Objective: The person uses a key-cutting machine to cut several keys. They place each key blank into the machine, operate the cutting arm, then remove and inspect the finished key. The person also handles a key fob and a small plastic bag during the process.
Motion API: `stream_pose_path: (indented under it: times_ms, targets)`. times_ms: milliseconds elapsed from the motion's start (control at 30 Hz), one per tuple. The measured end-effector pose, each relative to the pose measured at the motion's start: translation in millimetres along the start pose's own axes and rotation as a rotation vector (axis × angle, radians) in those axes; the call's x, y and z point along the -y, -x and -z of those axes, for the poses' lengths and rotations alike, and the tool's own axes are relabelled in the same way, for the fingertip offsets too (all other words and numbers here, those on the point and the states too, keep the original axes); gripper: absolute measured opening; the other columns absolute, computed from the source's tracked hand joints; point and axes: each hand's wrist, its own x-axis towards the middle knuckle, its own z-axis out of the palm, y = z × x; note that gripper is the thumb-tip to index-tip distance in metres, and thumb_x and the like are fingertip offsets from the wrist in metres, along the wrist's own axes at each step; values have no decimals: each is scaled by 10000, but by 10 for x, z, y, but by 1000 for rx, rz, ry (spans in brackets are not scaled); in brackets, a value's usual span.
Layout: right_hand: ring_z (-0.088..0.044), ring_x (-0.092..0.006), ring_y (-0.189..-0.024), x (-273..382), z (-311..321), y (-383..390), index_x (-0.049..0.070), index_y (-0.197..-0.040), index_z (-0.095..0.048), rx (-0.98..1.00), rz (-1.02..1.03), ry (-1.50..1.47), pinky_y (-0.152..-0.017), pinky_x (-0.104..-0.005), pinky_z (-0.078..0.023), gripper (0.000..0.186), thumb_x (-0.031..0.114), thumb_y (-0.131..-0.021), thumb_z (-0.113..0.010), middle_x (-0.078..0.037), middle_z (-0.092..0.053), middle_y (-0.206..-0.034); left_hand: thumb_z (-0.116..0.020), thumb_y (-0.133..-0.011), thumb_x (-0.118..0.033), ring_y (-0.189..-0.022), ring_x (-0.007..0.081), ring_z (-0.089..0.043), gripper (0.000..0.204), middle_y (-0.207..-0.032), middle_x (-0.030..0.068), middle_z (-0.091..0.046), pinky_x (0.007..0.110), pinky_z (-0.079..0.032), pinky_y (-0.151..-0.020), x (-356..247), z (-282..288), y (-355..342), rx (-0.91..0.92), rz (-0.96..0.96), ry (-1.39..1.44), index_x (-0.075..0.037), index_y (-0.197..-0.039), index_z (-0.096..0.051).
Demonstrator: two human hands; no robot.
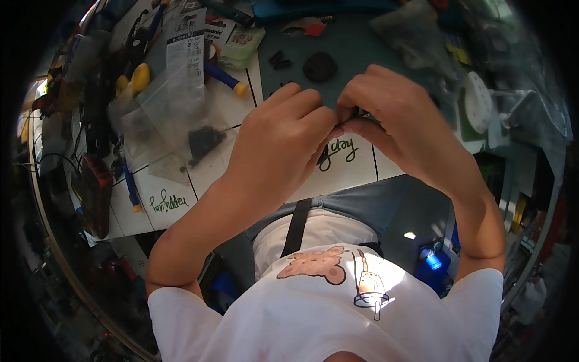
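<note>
My left hand and my right hand meet fingertip to fingertip above the near edge of the table. Both are closed in a pinch. A small dark bit shows between the fingers of the right hand, but what they hold is mostly hidden. Just beyond them on the grey-green mat lies a round black piece. Left of it are a few small black parts.
Clear plastic bags and a black part lie left on the white tabletop. Behind are a blue handle with a yellow end and a pale green box. At right sit a white oval piece and more bags.
</note>
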Motion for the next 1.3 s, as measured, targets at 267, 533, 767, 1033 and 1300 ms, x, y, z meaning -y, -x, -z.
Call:
stream_pose_path:
  times_ms: [267,533,767,1033,1300]
  targets:
    - [-592,-202,-845,-326,-154,-374,54,-1053,-598,-162,107,106,-700,-287,-478,288,43,-772,-653,-83,-579,-1029,-624,-822,-35,-653,118,-573,75,-784,73,-613,219,-449,-570,1,515,425,-178,565,499,14,-877,-607]
    - [-644,-194,-813,-264,156,-144,1,-1087,-537,-76,-383,-1547,-708,-305,-558,252,112,-869,-596,-104,-609,-999,-605,-866,-106,-628,103,-570,146,-755,62,-612,221,-456,-541,31,508,440,-294,663,981,27,-916,-573]
    - [-496,-68,-725,205,115,341,14,-1129,-496,-314,-618,-1839,-513,-162,-430,231,143,-938,-493,-74,-576,-1021,-580,-855,-127,-500,87,-501,180,-679,52,-544,242,-467,-409,-339,300,10,-82,613,1143,35,-929,-547]
    - [-471,-86,-762,214,46,547,35,-1191,-486,-373,-525,-1725,-582,-197,-439,303,139,-912,-544,-40,-559,-964,-578,-855,-105,-477,33,-417,175,-652,25,-526,216,-442,-381,-514,276,-89,-20,602,1122,56,-920,-558]
    - [-530,-74,-679,235,70,572,37,-1159,-512,-452,-535,-1495,-553,-205,-451,290,122,-890,-575,-51,-584,-932,-592,-845,-100,-462,19,-388,162,-592,-2,-482,206,-425,-375,-540,292,-139,43,619,1029,57,-881,-570]
